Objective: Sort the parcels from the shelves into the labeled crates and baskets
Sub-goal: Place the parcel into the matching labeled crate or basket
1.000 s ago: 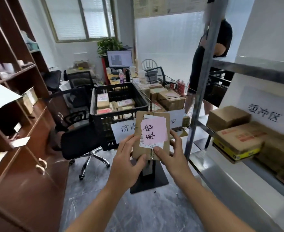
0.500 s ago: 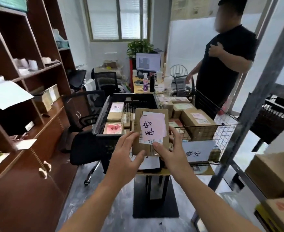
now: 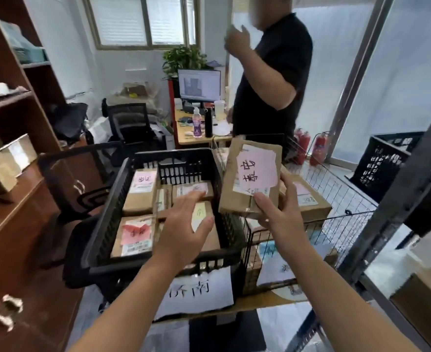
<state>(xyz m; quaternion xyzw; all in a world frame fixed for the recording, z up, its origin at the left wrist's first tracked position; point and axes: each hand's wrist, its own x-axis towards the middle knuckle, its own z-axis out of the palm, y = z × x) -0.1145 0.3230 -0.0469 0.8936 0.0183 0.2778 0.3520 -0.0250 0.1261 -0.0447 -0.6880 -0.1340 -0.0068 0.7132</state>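
1. The metal shelf rack [image 3: 410, 189] fills the right edge; a brown box [image 3: 422, 308] sits on its low tier, so I judge that fetching is not finished; how many parcels are left is out of view.
2. The black crate [image 3: 173, 158] carries a paper label [image 3: 199, 292] reading 济南 on its front; several taped parcels lie flat inside it, so that destination looks well under way.
3. The wire basket [image 3: 341, 199] stands just beside the crate on its right and also holds a few boxes; its own label is mostly hidden behind the right forearm.
4. A second black crate [image 3: 387, 163] stands well apart at the far right; its contents cannot be made out.
5. The flat cardboard parcel [image 3: 252, 179] with a pink handwritten note is held up, tilted, above the near left corner of the wire basket; it is not yet set down, and I take it as the one being sorted.
6. The right hand [image 3: 283, 212] grips this parcel at its lower edge, thumb on the front and fingers behind.
7. The left hand [image 3: 184, 224] hangs over the black crate with fingers spread wide, holding nothing.
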